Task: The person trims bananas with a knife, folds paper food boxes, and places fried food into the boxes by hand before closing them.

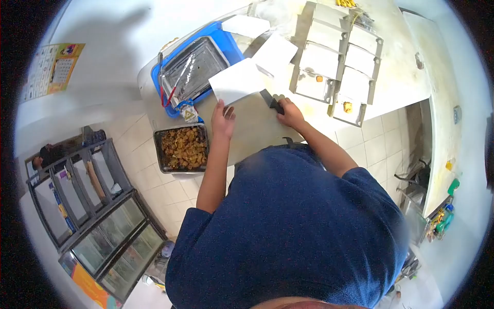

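My right hand (pixel 290 113) is wrapped round the black handle of a knife (pixel 274 102), whose blade is hard to make out against the bright table. My left hand (pixel 223 119), fingers apart, is at the lower edge of a white paper sheet (pixel 236 81) and holds nothing that I can see. Two more white sheets (pixel 275 53) lie just beyond. Left of my left hand stands a dark tray of browned food pieces (pixel 183 148). Behind it, a blue tub (pixel 234 49) bears a metal tray (pixel 195 67) with red-handled tongs (pixel 164 97).
Open white boxes (pixel 319 59) stand in two rows at the right of the table (pixel 396 67), two with a small food piece inside. A dark shelf rack (pixel 77 190) is at the left, with a wall calendar (pixel 59 69) above. Tiled floor shows below the table edge.
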The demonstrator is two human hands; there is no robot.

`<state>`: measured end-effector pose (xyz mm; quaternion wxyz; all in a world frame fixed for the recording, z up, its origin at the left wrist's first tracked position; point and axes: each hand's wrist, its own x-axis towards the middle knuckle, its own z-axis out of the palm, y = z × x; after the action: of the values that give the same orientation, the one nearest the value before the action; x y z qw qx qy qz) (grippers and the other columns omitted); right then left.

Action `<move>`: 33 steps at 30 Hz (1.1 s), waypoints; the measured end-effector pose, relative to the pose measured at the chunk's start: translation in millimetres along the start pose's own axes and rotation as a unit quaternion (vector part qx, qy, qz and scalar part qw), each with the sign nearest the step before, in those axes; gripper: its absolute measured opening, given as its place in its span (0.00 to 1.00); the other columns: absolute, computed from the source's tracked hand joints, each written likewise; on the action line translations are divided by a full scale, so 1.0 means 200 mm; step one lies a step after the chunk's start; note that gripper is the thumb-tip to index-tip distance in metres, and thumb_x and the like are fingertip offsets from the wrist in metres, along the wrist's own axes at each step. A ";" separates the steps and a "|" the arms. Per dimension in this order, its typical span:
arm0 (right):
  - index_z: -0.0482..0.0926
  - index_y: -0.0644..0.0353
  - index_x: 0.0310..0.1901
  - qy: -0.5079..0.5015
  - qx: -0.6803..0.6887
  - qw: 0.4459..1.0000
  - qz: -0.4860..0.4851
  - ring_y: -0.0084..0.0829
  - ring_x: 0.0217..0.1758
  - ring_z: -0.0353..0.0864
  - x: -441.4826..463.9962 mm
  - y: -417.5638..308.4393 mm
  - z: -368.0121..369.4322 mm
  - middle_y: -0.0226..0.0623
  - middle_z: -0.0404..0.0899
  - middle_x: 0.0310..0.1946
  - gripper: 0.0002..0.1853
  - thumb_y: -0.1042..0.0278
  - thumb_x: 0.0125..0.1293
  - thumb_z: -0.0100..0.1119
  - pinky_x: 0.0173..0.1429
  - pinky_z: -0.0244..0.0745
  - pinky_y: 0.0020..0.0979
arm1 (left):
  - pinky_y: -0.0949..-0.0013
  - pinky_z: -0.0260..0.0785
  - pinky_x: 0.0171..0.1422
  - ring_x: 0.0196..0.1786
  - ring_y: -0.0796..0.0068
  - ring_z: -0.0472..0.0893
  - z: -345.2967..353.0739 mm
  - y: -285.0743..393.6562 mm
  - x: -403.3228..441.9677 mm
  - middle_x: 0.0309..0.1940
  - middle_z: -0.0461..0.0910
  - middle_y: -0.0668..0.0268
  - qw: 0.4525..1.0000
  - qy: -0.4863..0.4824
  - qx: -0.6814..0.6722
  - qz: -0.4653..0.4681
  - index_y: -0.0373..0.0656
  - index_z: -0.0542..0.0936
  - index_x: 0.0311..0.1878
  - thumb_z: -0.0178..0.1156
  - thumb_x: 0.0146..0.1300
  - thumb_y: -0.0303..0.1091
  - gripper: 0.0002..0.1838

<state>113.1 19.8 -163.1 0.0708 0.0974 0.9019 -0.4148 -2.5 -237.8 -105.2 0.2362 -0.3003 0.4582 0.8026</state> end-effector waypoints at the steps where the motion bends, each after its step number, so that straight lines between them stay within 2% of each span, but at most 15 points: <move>1: 0.69 0.64 0.50 0.006 0.005 1.000 -0.001 0.55 0.50 0.76 0.03 -0.02 0.02 0.53 0.74 0.44 0.25 0.72 0.50 0.66 0.55 0.74 0.47 | 0.66 0.65 0.47 0.44 0.73 0.76 -0.04 0.01 -0.04 0.41 0.75 0.71 1.000 0.013 0.001 0.005 0.52 0.76 0.52 0.65 0.65 0.48 0.18; 4: 0.70 0.62 0.50 0.064 0.044 0.997 0.007 0.51 0.49 0.77 0.09 -0.06 0.10 0.49 0.73 0.44 0.25 0.71 0.50 0.68 0.53 0.74 0.45 | 0.66 0.65 0.48 0.46 0.73 0.75 -0.16 0.03 -0.17 0.42 0.75 0.71 0.998 0.062 0.013 0.018 0.53 0.76 0.53 0.66 0.64 0.49 0.18; 7: 0.69 0.62 0.51 0.085 0.049 0.995 -0.008 0.52 0.49 0.77 0.15 -0.12 0.14 0.50 0.73 0.45 0.26 0.72 0.50 0.68 0.53 0.74 0.45 | 0.66 0.64 0.49 0.48 0.73 0.74 -0.29 0.00 -0.26 0.42 0.75 0.73 0.996 0.083 0.007 0.026 0.53 0.76 0.54 0.66 0.64 0.50 0.20; 8: 0.67 0.66 0.51 0.067 0.047 0.997 0.004 0.58 0.49 0.76 0.18 -0.15 0.15 0.56 0.73 0.45 0.26 0.74 0.50 0.67 0.54 0.73 0.49 | 0.66 0.64 0.50 0.49 0.72 0.72 -0.34 -0.01 -0.28 0.44 0.74 0.72 0.996 0.084 0.000 0.025 0.54 0.76 0.56 0.66 0.64 0.51 0.22; 11: 0.70 0.64 0.52 0.077 0.058 0.995 0.038 0.53 0.49 0.76 0.29 -0.18 0.22 0.52 0.73 0.45 0.26 0.74 0.51 0.68 0.54 0.73 0.45 | 0.65 0.64 0.51 0.48 0.71 0.72 -0.48 -0.06 -0.32 0.45 0.74 0.70 0.996 0.082 -0.016 0.031 0.53 0.75 0.58 0.66 0.63 0.51 0.23; 15: 0.72 0.65 0.52 0.114 0.054 0.992 0.028 0.53 0.48 0.78 0.44 -0.25 0.24 0.53 0.74 0.46 0.27 0.74 0.49 0.69 0.53 0.74 0.45 | 0.65 0.64 0.52 0.48 0.72 0.73 -0.51 -0.07 -0.40 0.44 0.75 0.71 0.992 0.112 -0.034 0.049 0.53 0.75 0.57 0.65 0.64 0.49 0.22; 16: 0.71 0.66 0.53 0.135 0.054 0.989 0.004 0.49 0.48 0.80 0.50 -0.22 0.28 0.51 0.76 0.46 0.28 0.74 0.50 0.70 0.52 0.76 0.42 | 0.65 0.64 0.51 0.48 0.72 0.73 -0.53 -0.07 -0.41 0.43 0.75 0.71 0.992 0.110 -0.037 0.055 0.52 0.74 0.58 0.65 0.65 0.49 0.22; 19: 0.71 0.66 0.55 0.106 0.213 0.969 0.067 0.41 0.47 0.81 0.68 -0.19 0.35 0.48 0.77 0.46 0.28 0.73 0.51 0.70 0.51 0.76 0.37 | 0.65 0.65 0.51 0.49 0.71 0.74 -0.59 -0.07 -0.43 0.44 0.75 0.71 0.993 0.089 -0.037 0.070 0.52 0.73 0.59 0.65 0.65 0.47 0.23; 20: 0.72 0.65 0.56 0.152 0.232 0.960 0.035 0.34 0.46 0.80 0.69 -0.18 0.37 0.43 0.79 0.46 0.27 0.71 0.55 0.70 0.50 0.76 0.33 | 0.64 0.65 0.51 0.49 0.71 0.74 -0.60 -0.06 -0.44 0.45 0.75 0.71 0.994 0.078 -0.033 0.073 0.51 0.73 0.59 0.65 0.65 0.47 0.23; 23: 0.72 0.63 0.57 0.174 0.281 0.941 0.069 0.34 0.46 0.80 0.61 -0.25 0.32 0.40 0.79 0.46 0.25 0.70 0.58 0.68 0.50 0.75 0.33 | 0.63 0.64 0.52 0.50 0.69 0.74 -0.59 -0.09 -0.43 0.50 0.74 0.70 0.994 0.076 -0.020 0.070 0.50 0.71 0.61 0.66 0.65 0.45 0.25; 24: 0.73 0.62 0.56 0.162 0.306 0.934 0.083 0.34 0.46 0.79 0.56 -0.27 0.32 0.39 0.78 0.47 0.21 0.65 0.63 0.63 0.50 0.75 0.34 | 0.63 0.64 0.52 0.51 0.69 0.74 -0.57 -0.10 -0.41 0.51 0.73 0.70 0.995 0.071 -0.017 0.061 0.50 0.70 0.62 0.66 0.65 0.45 0.25; 27: 0.72 0.60 0.56 0.036 0.479 0.859 0.175 0.33 0.49 0.78 0.29 -0.42 0.17 0.39 0.77 0.48 0.22 0.56 0.67 0.59 0.51 0.73 0.35 | 0.63 0.64 0.52 0.51 0.68 0.74 -0.46 -0.15 -0.38 0.52 0.72 0.70 0.999 0.039 0.003 0.027 0.49 0.69 0.62 0.66 0.65 0.44 0.26; 29: 0.72 0.58 0.55 0.027 0.554 0.811 0.184 0.31 0.52 0.76 0.14 -0.45 0.15 0.38 0.77 0.48 0.23 0.48 0.70 0.55 0.53 0.71 0.35 | 0.63 0.64 0.51 0.52 0.68 0.74 -0.39 -0.17 -0.35 0.53 0.72 0.69 1.000 -0.004 0.026 -0.001 0.49 0.68 0.62 0.65 0.65 0.44 0.26; 30: 0.72 0.56 0.53 0.032 0.582 0.793 0.175 0.29 0.48 0.78 0.07 -0.46 0.14 0.34 0.78 0.45 0.23 0.44 0.70 0.54 0.47 0.72 0.34 | 0.63 0.64 0.51 0.53 0.68 0.73 -0.36 -0.18 -0.34 0.52 0.72 0.69 0.999 -0.032 0.028 -0.010 0.47 0.68 0.61 0.64 0.66 0.44 0.25; 33: 0.70 0.54 0.56 0.003 0.564 0.808 0.169 0.29 0.49 0.78 -0.09 -0.44 0.14 0.36 0.79 0.48 0.24 0.44 0.70 0.55 0.49 0.71 0.34 | 0.65 0.66 0.50 0.53 0.68 0.75 -0.22 -0.14 -0.36 0.51 0.73 0.68 0.992 -0.101 0.058 -0.058 0.45 0.69 0.60 0.63 0.68 0.42 0.23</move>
<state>111.5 -59.5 -111.4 0.0695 0.2718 0.4787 -0.8319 79.4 -270.9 -89.6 0.3442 -0.2293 0.4596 0.7859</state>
